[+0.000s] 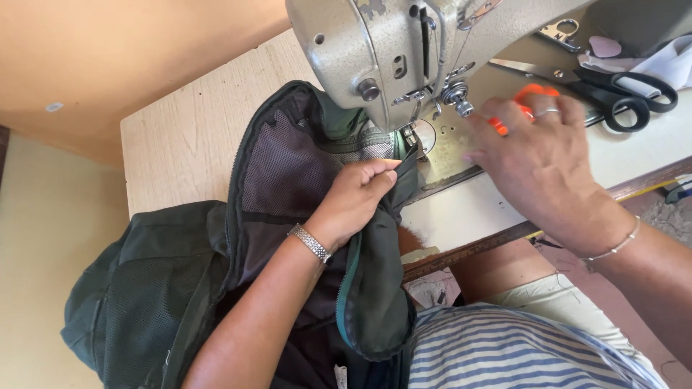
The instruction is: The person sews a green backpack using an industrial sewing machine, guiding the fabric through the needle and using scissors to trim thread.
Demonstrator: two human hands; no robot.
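- At the left and lower left of the frame a dark green bag (pixel 173 288) slumps off the front edge of the pale wooden table (pixel 187 130), most of its bulk hanging below the tabletop. It looks soft and floppy, likely to sag wherever it is not supported, and fairly bulky rather than heavy.
- Moving toward the centre, the bag's mesh pocket panel (pixel 285 162) lies spread upward across the table, and its upper edge reaches under the head of the grey sewing machine (pixel 382 50) in the upper middle of the frame.
- The left hand (pixel 357 198), with a metal bracelet (pixel 310 243) on its wrist, sits in the centre of the frame with the fingers pressed together, pinching a fold of the bag's fabric just beside the needle area. That edge, close to the seam, seems the sensible place to hold: thin cloth gathers easily there, while mesh would stretch and slip.
- A teal zip edge (pixel 346 288) runs down the bag below that hand.
- Right of centre, the right hand (pixel 540 158) hovers over the machine bed with the fingers loosely spread; it is blurred. An orange tool (pixel 530 97) shows behind the fingers, but I cannot tell whether the hand grips it or merely covers it.
- At the upper right, black-handled scissors (pixel 613 90) lie on the machine bed, apart from both hands.
- At the bottom right, a striped shirt (pixel 519 353) fills the corner.
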